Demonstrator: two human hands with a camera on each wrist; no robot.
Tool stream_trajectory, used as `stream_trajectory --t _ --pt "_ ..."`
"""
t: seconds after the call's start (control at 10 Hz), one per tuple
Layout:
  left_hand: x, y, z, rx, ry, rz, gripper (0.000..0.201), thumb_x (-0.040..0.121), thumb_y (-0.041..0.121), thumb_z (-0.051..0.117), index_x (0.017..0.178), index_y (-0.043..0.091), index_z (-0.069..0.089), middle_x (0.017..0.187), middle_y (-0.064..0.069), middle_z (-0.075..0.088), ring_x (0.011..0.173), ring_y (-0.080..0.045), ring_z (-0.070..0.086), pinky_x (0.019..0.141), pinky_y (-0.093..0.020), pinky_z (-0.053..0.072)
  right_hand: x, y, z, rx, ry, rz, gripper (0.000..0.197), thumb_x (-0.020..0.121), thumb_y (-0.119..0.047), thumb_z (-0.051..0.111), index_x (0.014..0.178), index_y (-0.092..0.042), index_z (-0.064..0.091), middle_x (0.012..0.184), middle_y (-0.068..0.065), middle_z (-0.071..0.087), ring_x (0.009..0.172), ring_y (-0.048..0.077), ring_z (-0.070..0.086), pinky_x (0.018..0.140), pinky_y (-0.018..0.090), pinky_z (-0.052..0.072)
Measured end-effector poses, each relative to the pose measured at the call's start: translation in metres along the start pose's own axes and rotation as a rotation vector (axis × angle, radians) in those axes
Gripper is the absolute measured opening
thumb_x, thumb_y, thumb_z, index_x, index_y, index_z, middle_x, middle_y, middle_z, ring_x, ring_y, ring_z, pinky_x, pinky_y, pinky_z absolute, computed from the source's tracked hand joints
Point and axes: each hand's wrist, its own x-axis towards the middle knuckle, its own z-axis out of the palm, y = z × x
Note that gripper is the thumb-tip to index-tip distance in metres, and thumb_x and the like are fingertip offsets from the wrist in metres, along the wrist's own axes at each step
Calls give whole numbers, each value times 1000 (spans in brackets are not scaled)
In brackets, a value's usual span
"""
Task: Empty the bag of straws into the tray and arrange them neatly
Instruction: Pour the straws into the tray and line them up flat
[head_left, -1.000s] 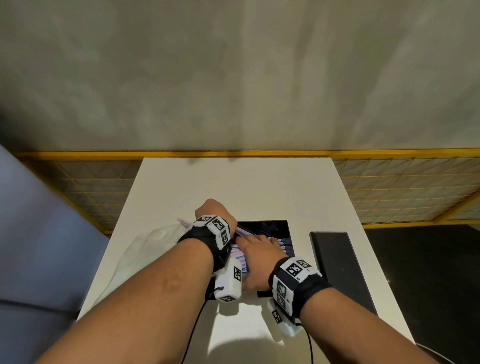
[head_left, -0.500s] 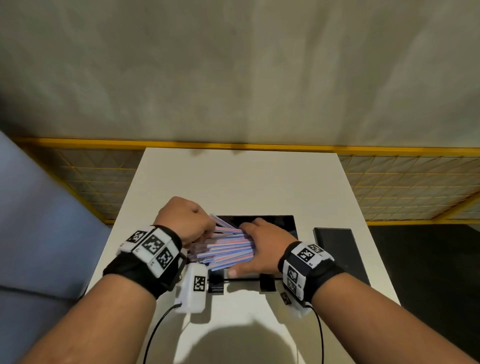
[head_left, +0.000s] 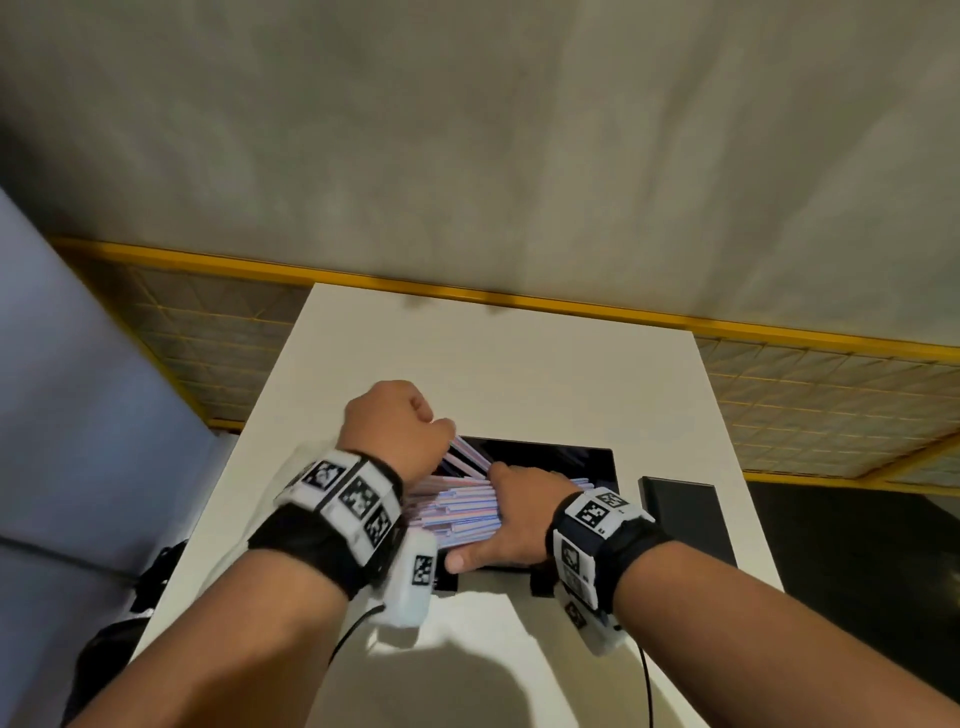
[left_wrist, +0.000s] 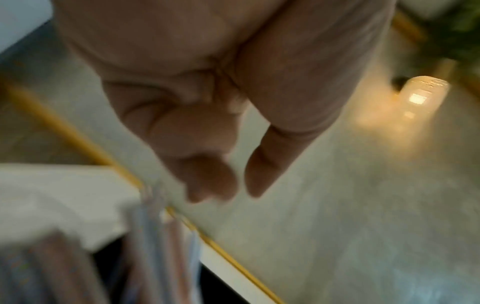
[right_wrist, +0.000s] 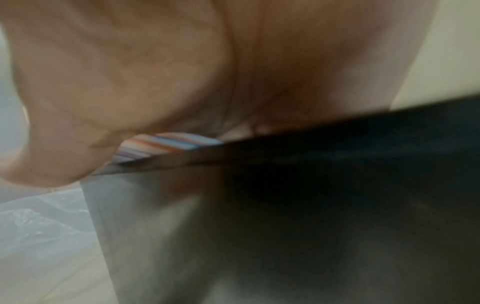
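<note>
A bundle of pink, blue and white striped straws (head_left: 457, 512) lies across the left part of the black tray (head_left: 571, 460) on the white table (head_left: 519, 384). A few of them fan up toward the back. My right hand (head_left: 519, 514) lies flat on the bundle and presses on it, thumb stretched along the tray's front edge. My left hand (head_left: 415, 431) hovers at the straws' left ends with its fingers curled. In the blurred left wrist view, the left hand (left_wrist: 239, 185) has thumb and forefinger tips close together with nothing between them, and the straws (left_wrist: 155, 236) lie below. The clear bag (right_wrist: 39, 226) lies left of the tray.
A second flat black piece (head_left: 685, 519) lies on the table right of the tray. The table's far half is bare. Beyond it run a yellow-framed mesh barrier (head_left: 805, 384) and a grey floor. A blue-grey surface (head_left: 78, 389) stands to the left.
My left hand has drawn back from across the tray to the straws' left ends. The straws now show as a fanned bundle. My right hand has stayed pressed on them.
</note>
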Motion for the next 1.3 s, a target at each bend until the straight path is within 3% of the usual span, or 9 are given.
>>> stream_trajectory --t 0.1,0.2,0.4,0.5,0.6,0.8,1.0,1.2,1.3 --pt "13 16 16 38 -145 -52 17 83 21 71 97 13 69 96 -9 74 89 -29 72 83 -35 60 -3 2 -1 10 -9 -6 101 48 -87 71 121 -22 46 114 -2 61 104 24 61 89 37 50" --pt "21 23 25 143 -149 -85 19 87 16 68 104 6 71 101 -12 74 92 -29 71 81 -34 59 -6 4 0 9 11 -19 95 55 -81 75 122 -21 46 119 0 61 106 25 60 88 36 45" --pt "21 29 32 331 -148 -98 8 87 16 67 91 8 69 75 -3 62 74 -24 60 63 -26 44 -5 7 8 12 60 -14 98 58 -79 74 130 -19 46 128 4 59 117 30 56 102 42 40" --pt "18 31 30 372 -124 -113 13 87 16 64 77 8 61 65 -3 53 57 -18 50 47 -24 35 -3 10 11 25 58 -20 102 56 -80 74 133 -20 45 131 3 58 120 30 54 107 46 36" --pt "18 32 27 339 -113 -161 24 89 16 60 68 8 51 64 -5 51 55 -18 46 44 -24 31 -2 14 12 41 56 -23 101 56 -80 75 133 -22 45 129 2 58 119 29 54 108 47 35" --pt "26 32 28 229 -176 -256 27 94 20 55 71 7 49 69 -7 52 68 -27 53 59 -27 36 1 15 11 62 36 -15 112 54 -79 76 143 -21 39 137 3 54 126 30 50 114 50 31" --pt "30 36 33 178 -251 -273 22 95 22 53 80 5 52 72 -8 53 73 -29 56 59 -27 36 1 15 10 67 22 -14 116 56 -76 78 149 -23 35 141 3 51 129 30 47 115 49 30" --pt "37 23 46 73 -209 -304 27 88 17 61 65 11 47 79 -10 59 72 -28 59 71 -29 48 3 18 13 80 31 -25 111 53 -76 78 144 -24 40 136 3 53 126 29 48 113 49 32" --pt "36 23 49 69 -171 -290 27 85 16 68 67 11 48 88 -13 65 85 -30 72 76 -35 62 5 19 15 78 44 -27 108 52 -76 78 141 -24 42 132 3 55 123 29 50 112 49 32"
